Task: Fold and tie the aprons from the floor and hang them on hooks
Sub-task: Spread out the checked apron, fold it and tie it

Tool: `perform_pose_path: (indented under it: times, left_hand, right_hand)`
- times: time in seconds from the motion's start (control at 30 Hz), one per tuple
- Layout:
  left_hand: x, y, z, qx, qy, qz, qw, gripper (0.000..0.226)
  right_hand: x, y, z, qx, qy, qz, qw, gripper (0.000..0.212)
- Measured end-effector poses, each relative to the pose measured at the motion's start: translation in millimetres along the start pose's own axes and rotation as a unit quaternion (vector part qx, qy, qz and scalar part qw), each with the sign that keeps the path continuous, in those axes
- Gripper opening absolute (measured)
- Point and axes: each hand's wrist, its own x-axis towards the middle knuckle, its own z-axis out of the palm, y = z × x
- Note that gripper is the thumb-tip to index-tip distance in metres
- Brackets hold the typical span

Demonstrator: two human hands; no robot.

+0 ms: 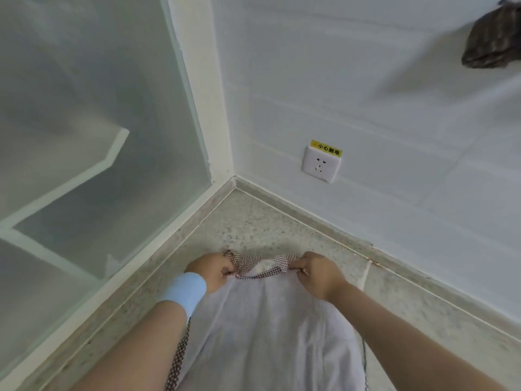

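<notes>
indoors, near the corner of a speckled floor (253,218) where a frosted glass panel (84,122) meets a white wall (366,80), a person holds a white apron (267,328) up by its top edge, the cloth falling toward the lower edge of the view. the left hand (214,268), a pale blue wristband (187,290) behind it, is closed in a pinch on one end of the checked neck strap (251,261); the right hand (320,273) pinches the other end, fingers curled under the fabric. the apron looks light, thin and limp, likely to sag and slide out of any fold unless kept taut, so the sewn strap ends and the top corners seem the surest places to take hold. a second checked tie (177,359) trails down beside the left forearm. much is hidden: the apron's lower half is cut off by the frame, so whether its hem reaches the floor cannot be told; the fingertips are buried in cloth; and whether the strap is knotted or merely bunched cannot be made out. a dark patterned bundle (492,38) hangs on the wall at upper right, blurred, its hook not visible. a wall socket (321,165) with a yellow label (326,146) sits above the skirting.
</notes>
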Motion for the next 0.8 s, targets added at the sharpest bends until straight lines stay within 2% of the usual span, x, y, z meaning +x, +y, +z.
perform_pose_path:
  times: [0.1, 0.13, 0.17, 0.2, 0.27, 0.33, 0.4, 0.5, 0.6, 0.7, 0.8]
  left_hand:
    - [0.8, -5.8, 30.6, 0.046, -0.155, -0.023, 0.987, 0.034]
    - [2.7, -7.6, 37.1, 0.072, -0.177, -0.039, 0.981, 0.033]
    - [5.1, -8.4, 41.7, 0.09, -0.168, -0.049, 0.98, 0.031]
    - [6.7, -6.1, 42.6, 0.096, -0.137, -0.053, 0.984, 0.03]
    - [14.9, 0.6, 42.6, 0.075, -0.041, -0.034, 0.996, 0.028]
    - [24.8, 10.0, 42.1, 0.012, 0.051, -0.006, 0.999, 0.025]
    - [40.5, 18.9, 45.5, -0.036, 0.097, 0.028, 0.994, 0.032]
    - [60.5, 24.6, 57.5, -0.006, 0.054, 0.061, 0.997, 0.053]
    - [72.9, 22.7, 65.6, 0.048, -0.001, 0.007, 0.999, 0.063]
    - [83.1, 17.3, 60.1, 0.089, 0.002, -0.052, 0.995, 0.054]
    - [91.8, 12.9, 48.1, 0.135, 0.014, -0.066, 0.989, 0.031]
  right_hand:
    - [-7.7, 3.6, 29.5, -0.079, -0.173, 0.007, 0.982, 0.041]
    - [-9.2, 3.6, 35.7, -0.11, -0.23, 0.018, 0.967, 0.044]
    - [-9.6, 4.0, 40.1, -0.128, -0.251, 0.028, 0.959, 0.043]
    - [-8.9, 4.3, 43.0, -0.122, -0.232, 0.039, 0.964, 0.038]
    - [-5.5, 6.8, 45.2, -0.084, -0.123, 0.061, 0.987, 0.034]
    - [0.5, 10.5, 44.9, -0.065, -0.033, 0.08, 0.994, 0.03]
    - [10.3, 15.9, 47.3, -0.039, -0.018, 0.107, 0.993, 0.035]
    - [21.2, 21.3, 54.3, 0.011, -0.042, 0.143, 0.989, 0.054]
    - [29.6, 29.0, 64.8, 0.074, -0.047, 0.166, 0.982, 0.058]
    - [40.1, 36.1, 69.5, 0.089, -0.006, 0.201, 0.976, 0.038]
    - [51.7, 42.1, 61.5, 0.072, 0.01, 0.228, 0.971, 0.022]
